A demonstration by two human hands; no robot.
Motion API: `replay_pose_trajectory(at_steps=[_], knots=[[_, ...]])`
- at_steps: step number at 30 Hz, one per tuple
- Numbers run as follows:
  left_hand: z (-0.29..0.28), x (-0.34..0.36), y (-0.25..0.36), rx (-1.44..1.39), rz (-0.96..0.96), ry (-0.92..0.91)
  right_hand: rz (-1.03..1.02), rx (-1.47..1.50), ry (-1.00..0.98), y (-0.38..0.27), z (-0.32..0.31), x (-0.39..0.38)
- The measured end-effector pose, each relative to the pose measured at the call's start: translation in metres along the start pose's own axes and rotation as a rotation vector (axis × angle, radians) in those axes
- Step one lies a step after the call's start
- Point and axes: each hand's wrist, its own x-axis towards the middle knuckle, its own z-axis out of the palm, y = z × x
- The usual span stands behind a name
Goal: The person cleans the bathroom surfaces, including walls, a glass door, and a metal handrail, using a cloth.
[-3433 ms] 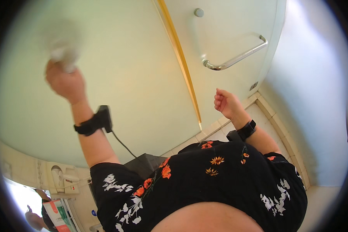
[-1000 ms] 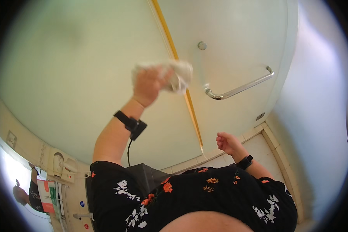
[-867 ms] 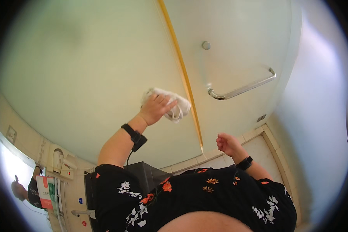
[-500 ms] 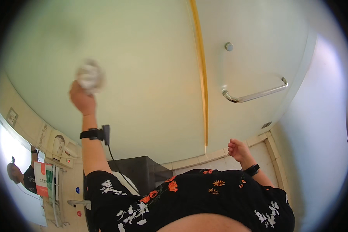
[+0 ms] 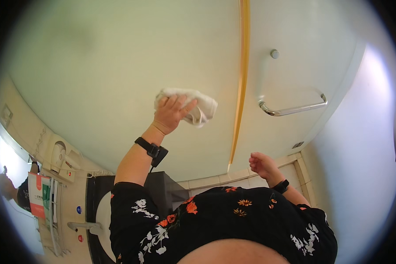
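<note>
My left hand [image 5: 171, 112] presses a folded white cloth [image 5: 202, 108] against the frosted glass panel [image 5: 132, 57], its fingers laid over the cloth's near side. The cloth bunches out to the right of the hand, short of the yellowish vertical strip [image 5: 241, 83] at the panel's edge. My right hand [image 5: 264, 166] hangs low in front of the glass door, fingers curled in, with nothing visible in it. Both wrists wear black bands.
A chrome bar handle [image 5: 295, 110] and a round knob [image 5: 274, 53] stick out from the glass door on the right. At the left are a wall-mounted hair dryer [image 5: 61, 158], a mirror, a chrome tap [image 5: 86, 226] over a white basin [image 5: 104, 220], and a dark counter [image 5: 163, 189].
My left hand has swept the cloth across the glass to the right and somewhat lower. My right hand has shifted slightly left and up, still curled.
</note>
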Motion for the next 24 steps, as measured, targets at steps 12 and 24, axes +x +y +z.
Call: replay_pose_trajectory(at_steps=[12, 24], knots=[[-0.119, -0.04, -0.262, 0.297, -1.181, 0.687, 0.042, -0.076, 0.099, 0.002, -0.012, -0.005], [-0.019, 0.061, -0.049, 0.025, -0.209, 0.203, 0.042, -0.135, 0.027, -0.001, 0.015, 0.004]])
